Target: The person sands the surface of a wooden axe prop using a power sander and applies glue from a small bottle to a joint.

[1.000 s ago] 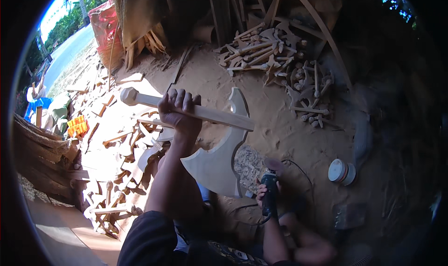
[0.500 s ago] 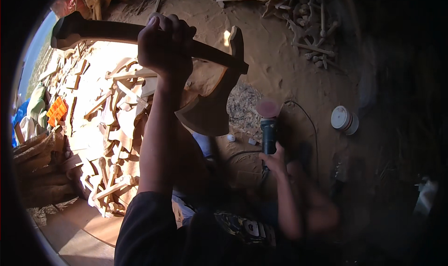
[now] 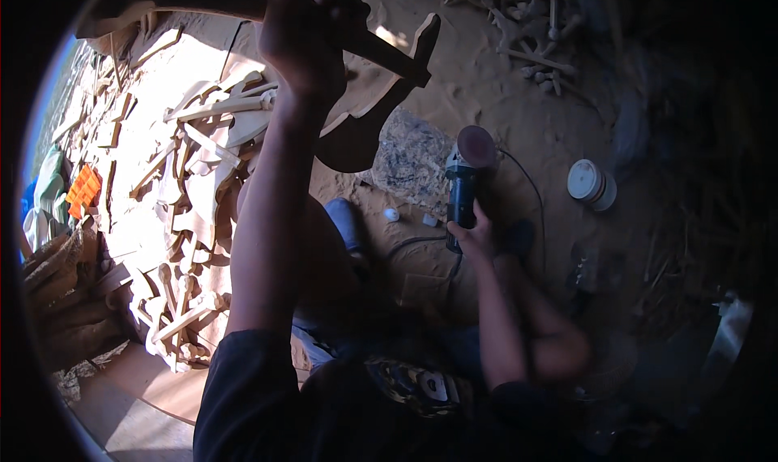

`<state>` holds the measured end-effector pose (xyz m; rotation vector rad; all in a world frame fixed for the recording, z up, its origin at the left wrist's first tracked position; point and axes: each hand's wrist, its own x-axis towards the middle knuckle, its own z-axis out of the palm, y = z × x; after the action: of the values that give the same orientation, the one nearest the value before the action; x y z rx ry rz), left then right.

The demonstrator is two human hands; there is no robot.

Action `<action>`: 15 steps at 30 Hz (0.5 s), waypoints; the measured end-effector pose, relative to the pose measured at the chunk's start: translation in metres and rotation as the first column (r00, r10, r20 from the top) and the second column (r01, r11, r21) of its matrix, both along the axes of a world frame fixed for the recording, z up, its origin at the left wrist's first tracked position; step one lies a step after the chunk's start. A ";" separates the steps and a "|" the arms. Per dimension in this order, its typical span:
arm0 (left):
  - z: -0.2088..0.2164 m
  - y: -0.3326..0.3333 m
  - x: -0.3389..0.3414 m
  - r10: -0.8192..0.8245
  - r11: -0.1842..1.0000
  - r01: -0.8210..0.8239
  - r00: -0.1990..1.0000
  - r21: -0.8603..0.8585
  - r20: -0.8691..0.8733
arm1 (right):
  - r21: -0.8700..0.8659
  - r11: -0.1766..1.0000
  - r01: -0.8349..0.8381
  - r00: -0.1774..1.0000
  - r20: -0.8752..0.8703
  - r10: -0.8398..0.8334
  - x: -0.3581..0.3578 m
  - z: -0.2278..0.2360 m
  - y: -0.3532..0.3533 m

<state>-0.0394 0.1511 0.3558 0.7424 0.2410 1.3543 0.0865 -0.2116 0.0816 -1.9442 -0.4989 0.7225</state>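
Raised at the upper left, my left hand is wrapped round the handle of a brown axe. The axe's broad, curved blade hangs down to the right of my wrist, and its handle runs off toward the upper left. Lower and to the right, my right hand grips a dark green angle grinder by its body. A round reddish disc sits on the grinder's far end, apart from the axe. I cannot tell whether the disc is spinning.
Pale, bone-like pieces are heaped in bright sun at left, with another pile at the far right. A flat, speckled slab lies on sandy ground beyond the grinder. A black cord curves past it toward a white tub.
The axe and my left hand have moved up in the view, with the handle now partly cut off at the top edge. The grinder's disc has shifted up and slightly right.
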 end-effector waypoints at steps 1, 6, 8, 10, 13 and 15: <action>-0.002 0.001 -0.002 -0.034 0.999 0.033 0.999 0.021 0.027 | -0.024 1.000 -0.003 0.994 0.109 0.006 -0.001 -0.002 0.008; -0.002 -0.016 0.003 -0.076 0.997 0.078 0.994 -0.028 0.073 | -0.086 0.983 0.164 0.714 0.698 -0.058 -0.023 -0.014 0.025; -0.015 -0.012 -0.013 -0.170 0.985 0.170 0.976 0.009 0.134 | 0.066 0.998 -0.013 0.767 0.641 -0.032 -0.072 0.011 0.042; -0.021 -0.016 -0.003 -0.123 0.990 0.130 0.986 -0.060 0.109 | -0.074 0.983 -0.169 0.982 0.075 0.175 -0.109 0.008 0.041; -0.012 -0.032 0.024 -0.171 0.982 0.172 0.985 -0.082 0.019 | -0.342 0.855 -0.389 0.888 0.107 0.447 -0.113 -0.075 0.016; -0.004 -0.035 0.016 -0.208 0.978 0.206 0.974 -0.026 -0.086 | -0.493 0.827 -0.270 0.908 0.154 0.388 -0.124 -0.124 0.025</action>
<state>-0.0233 0.1162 0.3516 0.7913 0.2378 1.1219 -0.0374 -0.1867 -0.0425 -2.4499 -0.9060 0.8812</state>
